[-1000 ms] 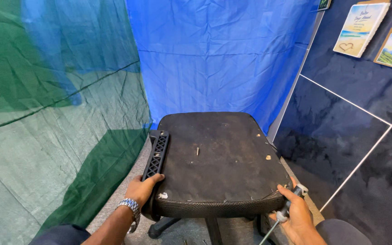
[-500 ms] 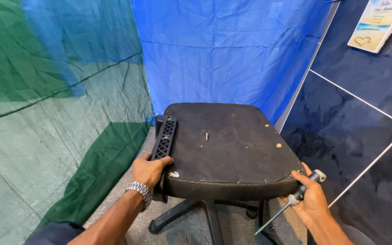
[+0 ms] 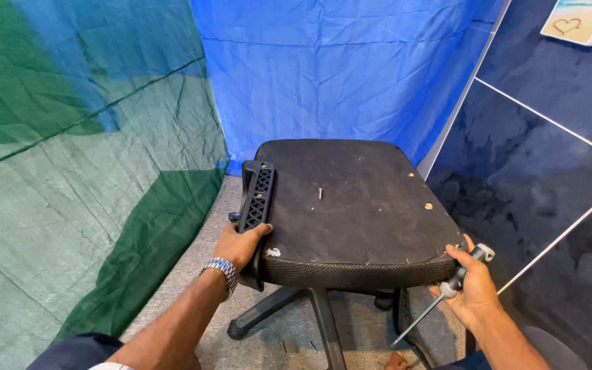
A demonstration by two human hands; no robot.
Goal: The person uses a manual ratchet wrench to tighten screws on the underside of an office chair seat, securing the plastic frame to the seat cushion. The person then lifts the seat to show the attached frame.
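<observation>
A black office chair seat (image 3: 351, 205) stands in front of me on a star base (image 3: 310, 315). My left hand (image 3: 238, 245), with a metal watch on the wrist, grips the near end of a black slotted armrest (image 3: 257, 199) lying along the seat's left edge. My right hand (image 3: 471, 281) holds a screwdriver (image 3: 440, 298) with a black and white handle, shaft pointing down to the left, while its fingers also press on the seat's front right corner. A small screw (image 3: 321, 193) lies on the seat cushion.
A green tarp (image 3: 70, 171) hangs at the left and a blue tarp (image 3: 337, 68) behind the chair. A dark tiled wall (image 3: 549, 171) runs along the right. Small screws lie on the grey carpet (image 3: 296, 346) under the chair.
My view has tipped down and closer, showing more of the chair base. Both hands keep their hold at the seat's front corners; the seat has turned slightly.
</observation>
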